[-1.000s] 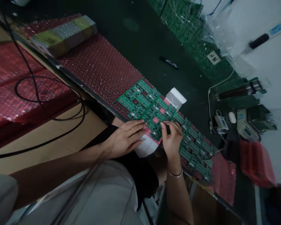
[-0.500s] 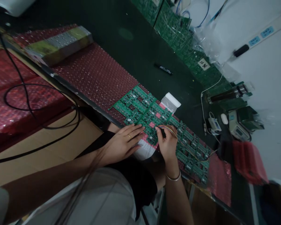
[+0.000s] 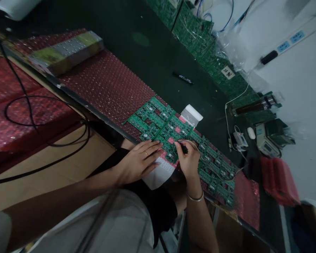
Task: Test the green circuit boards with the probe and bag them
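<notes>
I'm pressing my flat, open left hand [image 3: 138,161] on the circuit board panel [image 3: 173,135] at the bench's near edge; my right hand [image 3: 189,159] is pinching a wired probe [image 3: 183,149]. A slip could short neighbouring pads.

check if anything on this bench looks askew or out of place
One thing: the white bubble-textured sheet under the left hand hangs over the bench's front edge. The green circuit board panels lie flat on the red bubble wrap; the right hand pinches a small dark probe.
</notes>
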`<action>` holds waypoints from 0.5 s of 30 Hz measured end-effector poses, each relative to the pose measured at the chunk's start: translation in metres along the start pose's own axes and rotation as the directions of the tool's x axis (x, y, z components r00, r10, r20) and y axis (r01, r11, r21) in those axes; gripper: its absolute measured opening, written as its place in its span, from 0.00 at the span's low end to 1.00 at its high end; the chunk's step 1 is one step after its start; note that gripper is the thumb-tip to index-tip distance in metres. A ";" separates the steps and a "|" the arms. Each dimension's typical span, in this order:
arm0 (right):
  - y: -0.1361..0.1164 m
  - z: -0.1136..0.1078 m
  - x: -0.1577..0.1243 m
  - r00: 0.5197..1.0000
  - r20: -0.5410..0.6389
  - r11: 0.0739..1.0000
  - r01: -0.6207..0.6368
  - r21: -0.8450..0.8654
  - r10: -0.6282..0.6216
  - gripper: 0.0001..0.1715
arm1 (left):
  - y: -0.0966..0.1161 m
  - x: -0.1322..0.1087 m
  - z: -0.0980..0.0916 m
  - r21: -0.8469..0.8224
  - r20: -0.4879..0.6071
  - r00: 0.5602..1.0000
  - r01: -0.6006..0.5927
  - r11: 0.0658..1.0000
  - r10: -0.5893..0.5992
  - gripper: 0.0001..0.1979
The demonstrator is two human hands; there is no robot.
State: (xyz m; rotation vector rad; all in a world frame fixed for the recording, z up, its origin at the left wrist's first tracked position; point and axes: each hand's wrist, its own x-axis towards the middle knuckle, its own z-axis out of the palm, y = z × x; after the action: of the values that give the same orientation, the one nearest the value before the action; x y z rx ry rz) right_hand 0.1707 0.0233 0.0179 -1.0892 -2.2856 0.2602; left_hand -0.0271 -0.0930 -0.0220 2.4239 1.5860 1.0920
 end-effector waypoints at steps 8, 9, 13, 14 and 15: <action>-0.002 -0.001 0.001 1.000 -0.014 1.000 -0.022 -0.002 0.022 0.18 | -0.001 -0.001 0.001 0.003 -0.008 1.000 -0.009 1.000 0.009 0.19; -0.002 -0.001 0.001 1.000 -0.013 1.000 -0.021 -0.001 0.021 0.18 | -0.001 -0.001 0.001 0.001 -0.004 1.000 -0.007 1.000 0.007 0.20; -0.003 -0.001 0.001 1.000 -0.006 1.000 -0.027 -0.008 0.027 0.19 | -0.001 0.000 0.000 -0.004 -0.006 1.000 0.002 1.000 -0.002 0.20; -0.003 -0.001 0.002 1.000 -0.006 0.999 -0.031 -0.012 0.030 0.19 | -0.001 0.000 0.000 -0.004 -0.010 1.000 0.002 1.000 -0.002 0.20; -0.003 -0.001 0.002 0.999 -0.006 0.999 -0.033 -0.014 0.033 0.19 | -0.001 0.000 0.000 -0.003 -0.015 1.000 0.000 1.000 0.000 0.20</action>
State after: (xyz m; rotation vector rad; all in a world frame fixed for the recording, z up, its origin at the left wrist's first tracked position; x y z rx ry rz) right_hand 0.1687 0.0227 0.0204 -1.1344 -2.2696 0.2539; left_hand -0.0274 -0.0929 -0.0226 2.4197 1.5880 1.1137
